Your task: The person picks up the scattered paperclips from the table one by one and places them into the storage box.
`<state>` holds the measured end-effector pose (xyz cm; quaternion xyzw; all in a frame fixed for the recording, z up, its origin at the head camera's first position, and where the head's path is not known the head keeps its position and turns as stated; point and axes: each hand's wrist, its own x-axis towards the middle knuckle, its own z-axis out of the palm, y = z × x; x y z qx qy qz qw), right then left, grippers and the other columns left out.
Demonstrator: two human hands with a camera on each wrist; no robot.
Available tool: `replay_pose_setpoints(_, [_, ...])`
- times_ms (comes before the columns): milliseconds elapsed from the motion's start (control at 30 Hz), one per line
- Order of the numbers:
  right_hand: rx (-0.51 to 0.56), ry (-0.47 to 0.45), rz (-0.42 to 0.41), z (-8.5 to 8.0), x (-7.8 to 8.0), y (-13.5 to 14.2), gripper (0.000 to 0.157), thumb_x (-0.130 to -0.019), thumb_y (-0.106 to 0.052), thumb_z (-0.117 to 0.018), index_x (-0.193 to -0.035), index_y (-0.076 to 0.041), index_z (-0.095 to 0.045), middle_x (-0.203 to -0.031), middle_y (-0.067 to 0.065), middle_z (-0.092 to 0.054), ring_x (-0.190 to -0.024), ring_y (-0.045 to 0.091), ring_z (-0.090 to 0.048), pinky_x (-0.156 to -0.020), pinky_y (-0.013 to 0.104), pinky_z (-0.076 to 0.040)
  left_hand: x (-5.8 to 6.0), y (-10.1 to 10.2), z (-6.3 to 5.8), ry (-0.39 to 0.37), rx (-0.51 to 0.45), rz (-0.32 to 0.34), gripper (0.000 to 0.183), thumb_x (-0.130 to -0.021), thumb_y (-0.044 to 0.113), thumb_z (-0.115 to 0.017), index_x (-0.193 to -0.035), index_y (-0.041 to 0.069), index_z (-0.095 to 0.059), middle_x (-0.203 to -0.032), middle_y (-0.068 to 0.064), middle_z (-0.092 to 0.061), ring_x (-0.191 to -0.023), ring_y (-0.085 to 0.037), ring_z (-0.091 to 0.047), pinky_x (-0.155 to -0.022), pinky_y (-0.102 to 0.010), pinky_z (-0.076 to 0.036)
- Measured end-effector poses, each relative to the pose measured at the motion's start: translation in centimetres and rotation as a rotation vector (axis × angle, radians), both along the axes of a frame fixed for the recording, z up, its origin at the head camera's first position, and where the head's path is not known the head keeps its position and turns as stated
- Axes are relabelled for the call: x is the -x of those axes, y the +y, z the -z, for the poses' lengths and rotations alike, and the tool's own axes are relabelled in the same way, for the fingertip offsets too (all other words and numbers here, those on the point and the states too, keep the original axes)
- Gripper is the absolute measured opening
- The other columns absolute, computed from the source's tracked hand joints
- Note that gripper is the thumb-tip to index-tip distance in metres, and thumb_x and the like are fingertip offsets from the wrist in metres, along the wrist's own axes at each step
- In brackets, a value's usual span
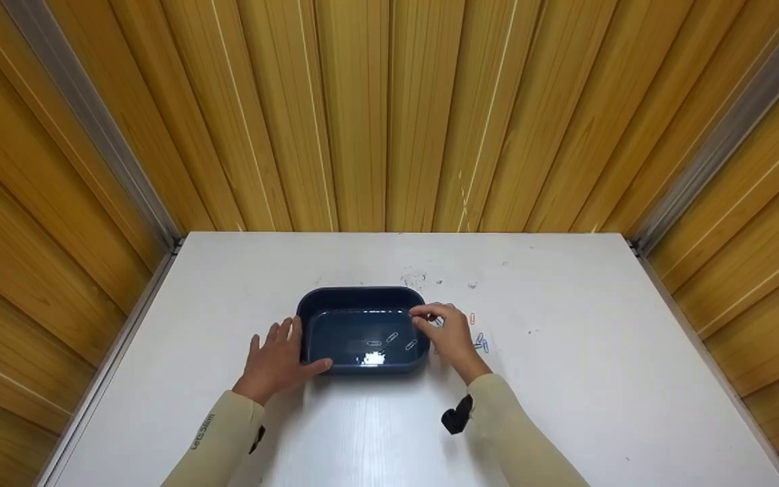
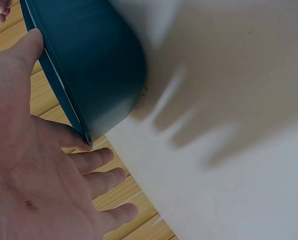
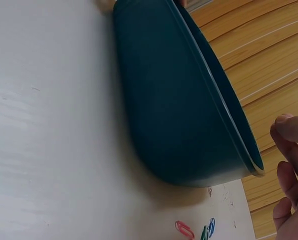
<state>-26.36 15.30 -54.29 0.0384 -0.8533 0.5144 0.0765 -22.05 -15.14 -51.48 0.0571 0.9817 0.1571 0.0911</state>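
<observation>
A dark blue rounded rectangular basin (image 1: 362, 295) sits on the white table, and a few paper clips (image 1: 392, 337) lie on its bottom. My left hand (image 1: 277, 365) rests against its left end, thumb on the near rim and fingers stretched out. In the left wrist view, the thumb and index finger of the left hand (image 2: 44, 150) touch the basin rim (image 2: 64, 90). Above the right rim, my right hand (image 1: 449, 333) pinches thumb and index fingertips together on what looks like a paper clip, mostly hidden. The right wrist view shows this right hand (image 3: 294, 160) beyond the basin (image 3: 174, 100).
On the table right of the basin, partly behind the right hand, lie a red paper clip (image 1: 473, 318) and several blue ones (image 1: 479, 340). The right wrist view also shows a green clip (image 3: 204, 233). Yellow wood-patterned panels (image 1: 356, 115) stand behind and beside the table (image 1: 579, 352).
</observation>
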Motion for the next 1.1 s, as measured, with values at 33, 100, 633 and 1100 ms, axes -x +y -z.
replay_pose_setpoints(33, [0.0, 0.013, -0.003, 0.0, 0.0, 0.1, 0.015, -0.083, -0.012, -0.074, -0.097, -0.018, -0.077, -0.092, -0.001, -0.073, -0.086, 0.013, -0.053, -0.078, 0.025, -0.044, 0.0, 0.0, 0.0, 0.001, 0.002, 0.0, 0.104, -0.082, 0.064, -0.063, -0.151, -0.003, -0.024, -0.154, -0.024, -0.03, -0.144, -0.044, -0.026, -0.113, -0.068, -0.015])
replay_pose_setpoints(100, [0.012, 0.028, -0.007, 0.1, 0.1, 0.3, 0.015, -0.083, -0.012, -0.075, -0.097, -0.017, -0.077, -0.093, -0.001, -0.073, -0.086, 0.014, -0.054, -0.08, 0.028, -0.045, 0.0, 0.1, 0.0, -0.006, 0.004, -0.003, 0.104, -0.082, 0.064, -0.062, -0.151, -0.002, -0.023, -0.155, -0.024, -0.029, -0.144, -0.043, -0.025, -0.114, -0.067, -0.014])
replay_pose_setpoints(633, [0.02, 0.065, 0.02, 0.0, 0.4, 2.4, 0.016, -0.084, -0.012, -0.074, -0.1, -0.015, -0.076, -0.096, 0.0, -0.074, -0.084, 0.016, -0.057, -0.081, 0.035, -0.042, 0.2, 0.0, 0.4, -0.021, 0.006, -0.003, 0.107, -0.081, 0.067, -0.061, -0.152, -0.001, -0.021, -0.156, -0.023, -0.027, -0.145, -0.043, -0.023, -0.115, -0.067, -0.012])
replay_pose_setpoints(1100, [0.004, 0.02, 0.07, 0.5, 0.2, 4.6, 0.02, -0.087, -0.011, -0.071, -0.107, -0.014, -0.073, -0.101, 0.002, -0.073, -0.086, 0.015, -0.054, -0.087, 0.042, -0.042, 0.2, -0.8, 0.3, -0.029, 0.018, 0.008, 0.107, -0.081, 0.068, -0.06, -0.152, -0.002, -0.02, -0.157, -0.024, -0.026, -0.146, -0.044, -0.022, -0.114, -0.068, -0.012])
